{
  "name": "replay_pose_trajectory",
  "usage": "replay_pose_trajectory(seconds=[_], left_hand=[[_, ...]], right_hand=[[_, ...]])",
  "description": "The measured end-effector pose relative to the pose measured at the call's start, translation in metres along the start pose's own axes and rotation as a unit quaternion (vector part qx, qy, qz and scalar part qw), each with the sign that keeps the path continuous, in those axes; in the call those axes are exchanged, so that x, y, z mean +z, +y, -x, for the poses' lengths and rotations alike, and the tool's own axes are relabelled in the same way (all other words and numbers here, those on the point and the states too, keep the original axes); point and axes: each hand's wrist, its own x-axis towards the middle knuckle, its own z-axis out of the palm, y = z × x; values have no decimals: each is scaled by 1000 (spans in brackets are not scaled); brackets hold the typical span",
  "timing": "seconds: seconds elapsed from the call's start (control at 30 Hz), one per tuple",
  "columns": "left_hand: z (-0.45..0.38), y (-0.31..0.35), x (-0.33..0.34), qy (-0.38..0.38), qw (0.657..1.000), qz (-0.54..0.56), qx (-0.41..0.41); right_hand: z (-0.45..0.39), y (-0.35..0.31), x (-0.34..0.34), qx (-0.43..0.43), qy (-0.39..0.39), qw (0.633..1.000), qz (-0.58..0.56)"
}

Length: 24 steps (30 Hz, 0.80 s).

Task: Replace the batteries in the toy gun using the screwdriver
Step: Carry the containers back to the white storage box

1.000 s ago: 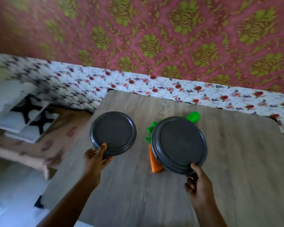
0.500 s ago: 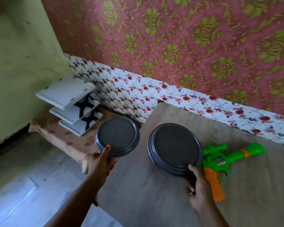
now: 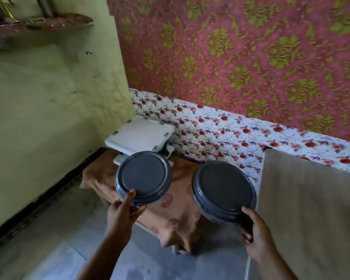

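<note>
My left hand [image 3: 123, 215] grips a round dark grey lidded container [image 3: 143, 177] by its near edge, thumb on the lid. My right hand [image 3: 255, 233] grips a second, larger dark grey lidded container [image 3: 222, 191] the same way. Both containers hang in the air to the left of the wooden table [image 3: 311, 209], above a low cloth-covered surface [image 3: 176, 217]. The toy gun and the screwdriver are out of view.
A stack of white tile-like slabs [image 3: 140, 136] sits in the corner on the cloth-covered surface. A green wall stands at the left, patterned red wallpaper and a floral border behind. Grey floor [image 3: 49, 249] lies below.
The view and both containers have swung left, off the table and over the low cloth-covered surface. The green and orange toy gun has left the view on the right.
</note>
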Motion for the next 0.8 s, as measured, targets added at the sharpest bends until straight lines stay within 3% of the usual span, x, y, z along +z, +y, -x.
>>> replay_pose_trajectory(seconds=[0.3,0.5,0.8], left_hand=[[-107,66,-20,-35,999,40,-11],[-200,83,-7,-23,998,32,-51],[-288,99,30,-43,991,46,-116]], right_hand=[[-23,25,100,14,23,1000,-4],[-61,30,167,-1,96,995,14],[-71,53,230,-22,113,993,-14]])
